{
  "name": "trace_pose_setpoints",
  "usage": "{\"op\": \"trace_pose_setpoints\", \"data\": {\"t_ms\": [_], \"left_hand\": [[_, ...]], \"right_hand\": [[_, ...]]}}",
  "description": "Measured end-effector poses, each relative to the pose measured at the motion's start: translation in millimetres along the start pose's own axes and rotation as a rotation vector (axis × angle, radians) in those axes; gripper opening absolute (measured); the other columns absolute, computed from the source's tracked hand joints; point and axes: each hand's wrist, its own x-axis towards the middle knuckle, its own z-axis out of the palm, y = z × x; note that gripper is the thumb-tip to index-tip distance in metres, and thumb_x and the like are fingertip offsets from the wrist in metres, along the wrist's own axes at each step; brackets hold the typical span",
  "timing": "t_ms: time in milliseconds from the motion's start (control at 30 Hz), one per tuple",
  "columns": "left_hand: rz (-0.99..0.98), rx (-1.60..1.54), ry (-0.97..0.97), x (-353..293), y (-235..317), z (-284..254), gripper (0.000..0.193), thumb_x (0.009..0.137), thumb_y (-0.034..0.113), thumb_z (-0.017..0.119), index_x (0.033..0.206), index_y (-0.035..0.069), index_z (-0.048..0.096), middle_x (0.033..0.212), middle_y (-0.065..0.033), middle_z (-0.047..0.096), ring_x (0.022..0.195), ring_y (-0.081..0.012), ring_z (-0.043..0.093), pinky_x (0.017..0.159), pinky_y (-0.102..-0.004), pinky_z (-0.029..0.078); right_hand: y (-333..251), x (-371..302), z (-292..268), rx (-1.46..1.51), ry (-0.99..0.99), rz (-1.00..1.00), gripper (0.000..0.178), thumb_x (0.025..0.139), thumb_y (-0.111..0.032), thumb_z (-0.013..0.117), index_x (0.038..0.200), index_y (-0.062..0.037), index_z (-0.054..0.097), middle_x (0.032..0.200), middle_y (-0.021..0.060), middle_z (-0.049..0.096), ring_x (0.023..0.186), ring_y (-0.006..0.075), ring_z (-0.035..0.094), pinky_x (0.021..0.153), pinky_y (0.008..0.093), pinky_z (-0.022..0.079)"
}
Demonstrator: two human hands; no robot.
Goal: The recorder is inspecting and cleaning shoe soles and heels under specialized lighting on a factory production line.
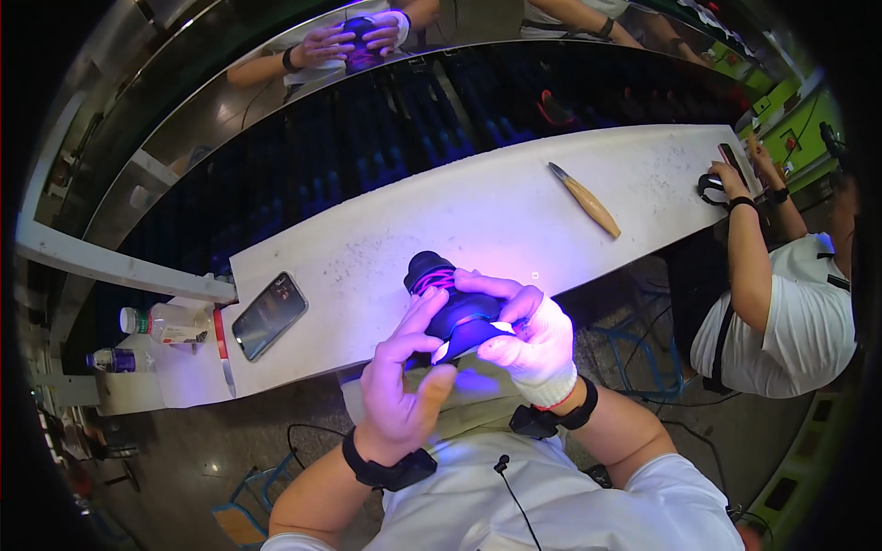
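Observation:
A dark shoe (452, 317) with pink laces is held above the near edge of the white bench, under violet light. My right hand (528, 344), in a white glove with bare fingertips showing, grips its right side near the opening. My left hand (404, 367) is bare. Its fingers curve against the shoe's left side, while the thumb stands apart nearer to me. A pale edge shows at the shoe's opening between the two hands; the sole is hidden from view.
A wooden-handled knife (586, 202) lies on the white bench (349, 266) to the right. At left are a phone (270, 315), a red-handled knife (223, 354) and plastic bottles (175, 323). A dark conveyor (367, 138) runs beyond. A co-worker (772, 285) sits at right.

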Motion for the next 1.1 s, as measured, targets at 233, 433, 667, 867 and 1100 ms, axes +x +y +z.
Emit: {"op": "trace_pose_setpoints", "data": {"t_ms": [233, 433, 667, 867, 1100], "left_hand": [[-0.081, -0.152, 0.176, -28, -11, 16, 0.041, 0.098, 0.021, 0.079, 0.112, 0.005, 0.043, 0.146, -0.0390, 0.055, 0.149, -0.0476, 0.045, 0.126, -0.0589, 0.027], [-0.025, -0.187, 0.144, -20, -5, 8, 0.040, 0.098, 0.018, 0.078, 0.115, 0.005, 0.044, 0.145, -0.0377, 0.056, 0.148, -0.0466, 0.046, 0.126, -0.0590, 0.026], [-0.099, 0.154, -0.109, 0, 11, -29, 0.043, 0.103, 0.037, 0.067, 0.122, -0.001, 0.066, 0.129, -0.0172, 0.065, 0.124, -0.0334, 0.055, 0.110, -0.0473, 0.041], [-0.221, -0.071, 0.091, -6, 23, -42, 0.027, 0.104, 0.022, 0.061, 0.121, 0.002, 0.067, 0.131, -0.0229, 0.070, 0.136, -0.0392, 0.053, 0.119, -0.0522, 0.036], [-0.091, 0.512, -0.367, 12, 20, -75, 0.065, 0.067, 0.039, 0.098, 0.113, 0.002, 0.072, 0.118, -0.0197, 0.078, 0.120, -0.0400, 0.072, 0.116, -0.0569, 0.046]], "right_hand": [[19, -5, -4, -0.253, -0.095, -0.265, 0.033, 0.085, -0.010, 0.088, 0.099, -0.0059, 0.058, 0.138, 0.0296, 0.066, 0.139, 0.0453, 0.057, 0.125, 0.0623, 0.027], [13, -3, -7, -0.440, -0.154, -0.307, 0.040, 0.085, -0.024, 0.091, 0.095, -0.0095, 0.054, 0.131, 0.0285, 0.069, 0.131, 0.0435, 0.064, 0.118, 0.0606, 0.041], [9, 7, -5, -0.759, -0.244, -0.301, 0.040, 0.070, -0.026, 0.098, 0.084, -0.0063, 0.065, 0.126, 0.0169, 0.074, 0.101, 0.0379, 0.075, 0.084, 0.0406, 0.060], [43, 12, -9, -0.996, -0.240, -0.485, 0.041, 0.060, -0.021, 0.095, 0.089, -0.0093, 0.067, 0.131, 0.0148, 0.068, 0.107, 0.0375, 0.068, 0.082, 0.0470, 0.059], [57, 13, -17, -1.067, -0.430, -0.656, 0.038, 0.062, -0.025, 0.091, 0.089, -0.0132, 0.068, 0.117, 0.0116, 0.070, 0.098, 0.0345, 0.067, 0.073, 0.0473, 0.057]]}}
